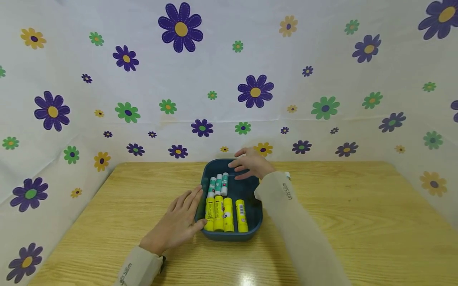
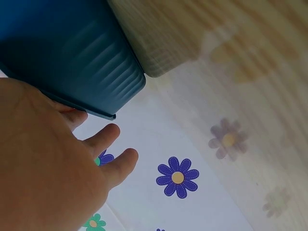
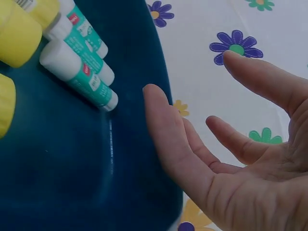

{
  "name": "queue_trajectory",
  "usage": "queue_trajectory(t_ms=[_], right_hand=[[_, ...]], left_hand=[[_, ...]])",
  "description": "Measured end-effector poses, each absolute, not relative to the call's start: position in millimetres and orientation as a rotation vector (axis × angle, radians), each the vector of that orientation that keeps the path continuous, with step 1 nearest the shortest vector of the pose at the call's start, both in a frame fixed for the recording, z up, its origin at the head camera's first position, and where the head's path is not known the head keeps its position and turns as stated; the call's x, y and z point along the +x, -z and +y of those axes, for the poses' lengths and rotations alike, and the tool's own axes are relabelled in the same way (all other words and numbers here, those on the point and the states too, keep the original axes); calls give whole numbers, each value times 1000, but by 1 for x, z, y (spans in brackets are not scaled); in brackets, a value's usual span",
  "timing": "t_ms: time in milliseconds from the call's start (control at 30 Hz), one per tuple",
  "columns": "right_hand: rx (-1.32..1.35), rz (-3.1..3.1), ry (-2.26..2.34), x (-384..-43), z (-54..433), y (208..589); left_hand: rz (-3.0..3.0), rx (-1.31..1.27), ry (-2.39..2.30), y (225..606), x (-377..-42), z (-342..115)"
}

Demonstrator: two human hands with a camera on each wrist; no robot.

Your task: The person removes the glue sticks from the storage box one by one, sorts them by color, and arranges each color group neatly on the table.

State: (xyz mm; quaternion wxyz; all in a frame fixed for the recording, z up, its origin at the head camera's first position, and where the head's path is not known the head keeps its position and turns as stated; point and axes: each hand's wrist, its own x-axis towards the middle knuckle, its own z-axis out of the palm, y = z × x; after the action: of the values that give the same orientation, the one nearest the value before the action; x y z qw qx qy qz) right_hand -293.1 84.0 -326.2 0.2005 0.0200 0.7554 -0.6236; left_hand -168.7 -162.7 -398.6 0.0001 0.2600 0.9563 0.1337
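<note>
A dark blue plastic bin (image 1: 230,237) stands on the table. Along its near side lie several yellow glue sticks (image 1: 228,214), the rightmost slightly apart from the others. Beyond them, on the left, are 3 slimmer white-and-teal glue sticks (image 1: 219,185), seen close up in the right wrist view. My left hand (image 1: 180,218) lies along the bin's left rim, fingers extended and thumb at the near left corner. Over the far right part of the bin hovers my right hand (image 1: 252,163), its fingers spread and loosely bent, holding nothing. The right sleeve covers part of the bin's right rim.
The bin rests on a light wooden table (image 1: 358,222). A flower-printed white cloth (image 1: 222,67) hangs behind and at both sides. Just past my right sleeve, a small white end of something (image 1: 288,174) shows; the rest is hidden.
</note>
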Motion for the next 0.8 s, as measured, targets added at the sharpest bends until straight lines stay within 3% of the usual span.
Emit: queue_trajectory(t_ms=[800], right_hand=[[116,2046,1775,-290,65,358]], left_hand=[[2994,830,-419,397,-169,-164]])
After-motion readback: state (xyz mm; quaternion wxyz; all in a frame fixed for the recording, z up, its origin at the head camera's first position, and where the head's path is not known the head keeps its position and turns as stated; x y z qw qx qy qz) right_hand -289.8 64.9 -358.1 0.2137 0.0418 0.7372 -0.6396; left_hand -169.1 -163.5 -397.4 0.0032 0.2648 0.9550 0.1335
